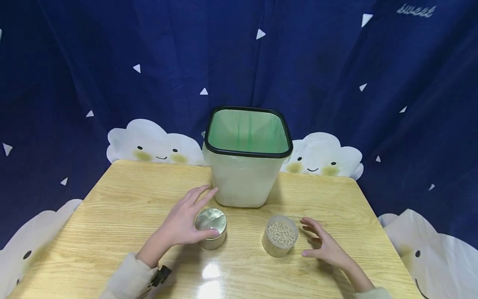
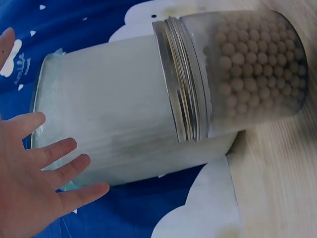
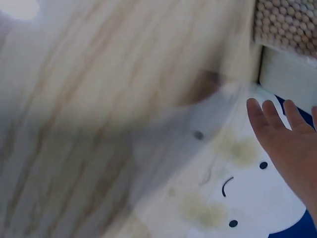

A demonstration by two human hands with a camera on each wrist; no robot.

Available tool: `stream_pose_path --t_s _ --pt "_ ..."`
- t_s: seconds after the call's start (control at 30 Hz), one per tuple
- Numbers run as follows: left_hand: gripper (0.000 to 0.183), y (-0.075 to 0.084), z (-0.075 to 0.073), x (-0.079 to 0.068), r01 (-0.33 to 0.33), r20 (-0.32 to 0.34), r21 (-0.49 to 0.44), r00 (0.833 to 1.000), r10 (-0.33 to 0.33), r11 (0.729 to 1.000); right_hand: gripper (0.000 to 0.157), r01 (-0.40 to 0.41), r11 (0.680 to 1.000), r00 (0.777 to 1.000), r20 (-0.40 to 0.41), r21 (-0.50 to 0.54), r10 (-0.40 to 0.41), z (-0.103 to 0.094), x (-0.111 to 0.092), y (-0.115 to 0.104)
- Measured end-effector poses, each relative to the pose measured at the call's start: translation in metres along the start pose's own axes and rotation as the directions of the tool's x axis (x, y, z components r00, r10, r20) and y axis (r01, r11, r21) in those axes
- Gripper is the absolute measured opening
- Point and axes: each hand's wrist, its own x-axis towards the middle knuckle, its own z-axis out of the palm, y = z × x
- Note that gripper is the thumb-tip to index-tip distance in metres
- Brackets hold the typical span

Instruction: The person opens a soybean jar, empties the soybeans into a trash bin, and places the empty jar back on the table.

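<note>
My left hand is held with fingers spread beside a small round jar with a silver lid. In the head view its thumb overlaps the lid's near edge. Seen from the left wrist, pale round beads fill the clear wall of this jar, and the spread fingers stand apart from it. On the right stands a second jar, its beads showing through the top. To the right of that jar, my right hand is held with fingers loosely bent, a small gap between them.
Behind the jars stands a whitish square bin with a black rim and a green-tinted inside. All of it rests on a wooden table. A dark blue curtain with white clouds and triangles hangs around the back and sides.
</note>
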Motion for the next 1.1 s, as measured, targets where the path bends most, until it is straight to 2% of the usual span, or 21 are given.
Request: stream_pose_path --t_s 0.1,0.27,0.63,0.9,1.1 --pt "0.094 0.004 0.002 0.004 -0.014 0.018 -0.006 1.000 0.014 1.000 0.089 0.008 0.998 1.000 0.022 0.057 -0.009 0.005 0.003 0.003" --pt "0.096 0.008 0.007 0.011 -0.034 0.046 -0.016 0.998 0.035 0.999 0.093 0.011 0.996 0.998 0.060 0.089 -0.016 0.012 0.007 0.007" --pt "0.098 0.017 0.016 0.022 -0.082 0.051 -0.045 0.995 0.085 0.996 0.096 -0.061 0.984 0.992 0.117 0.165 0.042 0.026 0.014 0.011" --pt "0.098 0.021 0.019 0.026 -0.062 0.065 -0.059 0.996 0.066 0.996 0.105 -0.180 0.956 0.977 0.153 0.232 0.147 0.035 0.023 0.008" --pt "0.098 0.025 0.022 0.029 -0.036 0.094 -0.073 0.995 0.043 0.997 0.106 -0.223 0.952 0.971 0.134 0.208 0.198 0.041 0.029 0.007"
